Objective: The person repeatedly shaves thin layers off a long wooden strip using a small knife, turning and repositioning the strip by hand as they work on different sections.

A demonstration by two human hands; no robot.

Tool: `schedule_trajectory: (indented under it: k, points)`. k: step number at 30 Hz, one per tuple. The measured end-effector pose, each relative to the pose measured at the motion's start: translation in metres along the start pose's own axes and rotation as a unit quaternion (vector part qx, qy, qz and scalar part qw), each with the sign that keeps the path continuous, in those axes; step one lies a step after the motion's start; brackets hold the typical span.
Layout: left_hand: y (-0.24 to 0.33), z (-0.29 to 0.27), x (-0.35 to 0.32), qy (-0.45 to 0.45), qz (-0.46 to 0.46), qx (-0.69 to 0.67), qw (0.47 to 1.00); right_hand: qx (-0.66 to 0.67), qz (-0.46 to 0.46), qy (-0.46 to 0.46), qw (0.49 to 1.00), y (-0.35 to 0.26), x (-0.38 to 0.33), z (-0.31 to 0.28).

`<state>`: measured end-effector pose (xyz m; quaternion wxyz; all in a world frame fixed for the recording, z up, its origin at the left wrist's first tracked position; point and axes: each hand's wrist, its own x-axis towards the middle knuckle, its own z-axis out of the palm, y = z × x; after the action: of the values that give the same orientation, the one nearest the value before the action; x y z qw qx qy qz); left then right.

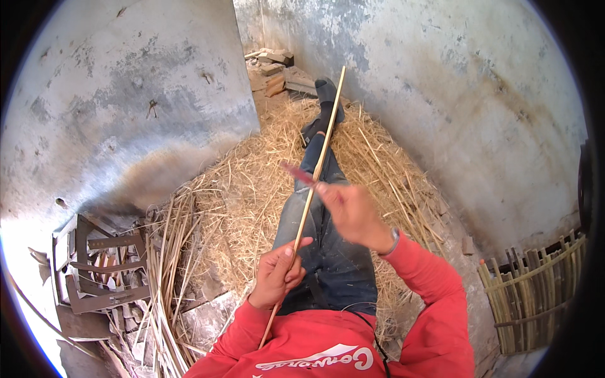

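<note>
A long, pale bamboo strip [329, 135] lies slantwise over my outstretched legs, from my waist up past my feet. My left hand [276, 272] is closed around its lower part, near my lap. Farther up the strip, my right hand [354, 211] grips a knife [299, 173] with a reddish-brown blade, smeared by motion. The blade crosses the strip near my knees; whether it touches the wood cannot be made out. My fingers hide the knife's handle.
Straw-like shavings [246, 176] cover the floor around my legs. A bundle of thin strips [165, 283] lies at left beside a broken dark frame [110, 302]. A slatted bamboo panel [535, 293] stands at right. Stained walls [479, 126] close in both sides; bricks [274, 85] lie beyond my feet.
</note>
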<state>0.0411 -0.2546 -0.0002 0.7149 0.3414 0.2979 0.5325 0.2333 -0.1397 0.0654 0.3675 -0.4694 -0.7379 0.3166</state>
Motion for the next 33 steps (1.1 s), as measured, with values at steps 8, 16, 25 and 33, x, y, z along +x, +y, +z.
schedule_trajectory:
  k: [8,16,25,33]
  points:
    - [0.002,0.001,0.008,-0.041,-0.028,-0.026,0.998,0.060,0.004,-0.030,0.998,-0.008,0.016,-0.018]
    - [-0.005,0.000,-0.013,-0.044,-0.092,0.010,0.995,0.124,-0.007,0.103,0.987,-0.004,0.053,-0.070]
    - [-0.029,-0.031,-0.072,-0.059,-0.149,0.073,0.984,-0.001,-0.037,0.265,0.964,0.026,0.078,-0.138]
    - [-0.027,-0.024,-0.063,0.002,-0.068,0.096,0.993,-0.133,0.006,0.182,0.974,0.012,0.054,-0.098]
